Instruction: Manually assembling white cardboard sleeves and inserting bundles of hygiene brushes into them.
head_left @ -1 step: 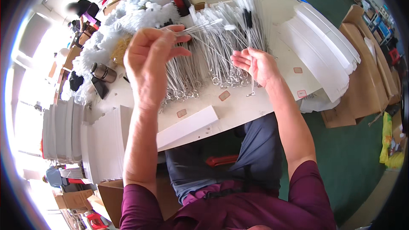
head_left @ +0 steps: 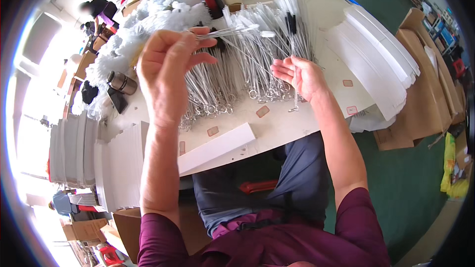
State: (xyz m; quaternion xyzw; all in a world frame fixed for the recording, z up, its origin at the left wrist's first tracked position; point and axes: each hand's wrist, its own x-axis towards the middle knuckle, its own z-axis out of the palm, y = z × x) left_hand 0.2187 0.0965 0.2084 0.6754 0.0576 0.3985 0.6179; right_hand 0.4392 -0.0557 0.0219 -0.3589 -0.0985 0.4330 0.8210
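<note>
My left hand is closed in a pinch on several thin wire brushes, their white bristle tips pointing right. My right hand has its thumb and fingers closed on another wire brush, held roughly upright with its loop end hanging below the palm. Beneath and beyond both hands lie bundles of similar brushes: a left bundle and a right bundle. Their metal loops face me, while white bristles show at the far end of the right bundle. A few black bristle tips stand out among the white ones.
A long white box lies along the near edge of the table. White card stacks flank the right side, with more card at left. Beyond are fluffy white heaps, a red-and-black flask and a metal tumbler.
My left hand has shifted slightly left with its brushes. My right hand keeps its hold almost unmoved, and the whole view has drifted a little.
</note>
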